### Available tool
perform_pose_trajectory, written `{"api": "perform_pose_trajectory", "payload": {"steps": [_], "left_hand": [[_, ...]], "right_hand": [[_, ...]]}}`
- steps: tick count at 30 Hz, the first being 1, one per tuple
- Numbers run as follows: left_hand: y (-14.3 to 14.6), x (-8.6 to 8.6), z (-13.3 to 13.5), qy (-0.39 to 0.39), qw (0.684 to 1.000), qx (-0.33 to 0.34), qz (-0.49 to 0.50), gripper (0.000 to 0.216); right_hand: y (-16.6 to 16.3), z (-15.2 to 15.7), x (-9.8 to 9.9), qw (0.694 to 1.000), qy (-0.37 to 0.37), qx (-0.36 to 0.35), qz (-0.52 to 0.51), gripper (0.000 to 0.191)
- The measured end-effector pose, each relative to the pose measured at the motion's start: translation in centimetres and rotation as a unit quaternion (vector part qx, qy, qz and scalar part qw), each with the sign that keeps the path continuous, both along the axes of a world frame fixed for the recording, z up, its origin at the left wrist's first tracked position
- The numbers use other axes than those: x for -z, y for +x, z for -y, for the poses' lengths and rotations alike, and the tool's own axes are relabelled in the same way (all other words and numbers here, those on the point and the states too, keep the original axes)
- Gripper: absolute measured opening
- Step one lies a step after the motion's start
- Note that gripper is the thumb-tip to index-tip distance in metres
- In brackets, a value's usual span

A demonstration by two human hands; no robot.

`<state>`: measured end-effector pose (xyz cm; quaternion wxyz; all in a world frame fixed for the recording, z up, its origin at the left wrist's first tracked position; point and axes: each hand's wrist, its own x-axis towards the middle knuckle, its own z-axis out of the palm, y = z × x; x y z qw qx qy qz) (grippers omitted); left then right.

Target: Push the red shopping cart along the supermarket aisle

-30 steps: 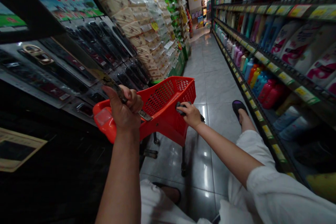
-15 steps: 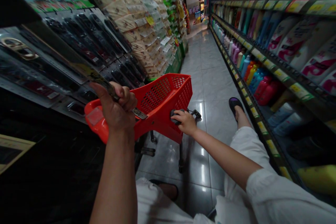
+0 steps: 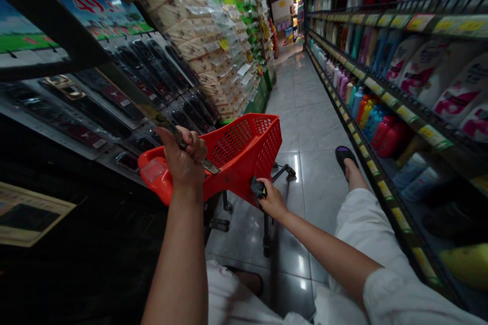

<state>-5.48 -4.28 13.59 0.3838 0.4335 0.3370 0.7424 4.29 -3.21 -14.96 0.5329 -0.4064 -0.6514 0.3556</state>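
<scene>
My left hand (image 3: 186, 160) is closed around a long, narrow flat strip (image 3: 156, 114) with a yellowish label on it. It slopes from the rack at upper left to an end just above the red shopping cart (image 3: 229, 172). My right hand (image 3: 272, 199) pinches a crumpled dark grey cloth (image 3: 258, 188) with a small yellow patch. That cloth lies against the cart's side, below the basket's perforated wall. The cart looks small, with black legs and wheels on the floor.
On the left hangs a rack of packaged belts (image 3: 148, 63), with stacked beige packs (image 3: 206, 40) beyond. Shelves of bottles (image 3: 385, 134) line the right side. A grey tiled floor (image 3: 295, 86) runs between. My sandalled foot (image 3: 346, 162) stands near the right shelf.
My right hand and the grey cloth have shifted slightly down the cart's side, and the fingers are more bunched. The view has moved a little, so the left hand appears further right.
</scene>
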Motion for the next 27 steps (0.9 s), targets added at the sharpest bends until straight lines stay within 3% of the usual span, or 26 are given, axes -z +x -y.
{"api": "perform_pose_trajectory", "payload": {"steps": [4, 6, 12, 20, 24, 27], "left_hand": [[0.0, 0.0, 0.0, 0.003, 1.0, 0.004, -0.012, 0.056], [0.0, 0.0, 0.0, 0.01, 1.0, 0.008, -0.023, 0.057], [-0.2, 0.1, 0.0, 0.017, 0.999, 0.011, -0.035, 0.057], [-0.3, 0.1, -0.1, 0.029, 0.999, 0.026, -0.037, 0.056], [-0.1, 0.1, 0.1, 0.032, 0.998, 0.04, -0.031, 0.056], [-0.2, 0.1, 0.1, 0.031, 0.998, 0.047, -0.018, 0.057]], "right_hand": [[-1.1, -0.4, -2.9, 0.995, 0.059, -0.028, -0.077, 0.052], [-1.0, -0.7, -3.1, 0.991, 0.083, -0.042, -0.092, 0.051], [0.2, -0.3, 0.0, 0.999, 0.014, -0.04, -0.016, 0.047], [-0.3, -0.5, -1.7, 0.992, 0.089, -0.07, -0.058, 0.061], [1.2, -0.2, 0.7, 0.993, 0.062, -0.096, 0.015, 0.066], [2.2, -1.0, 1.7, 0.995, 0.055, -0.085, -0.012, 0.058]]}}
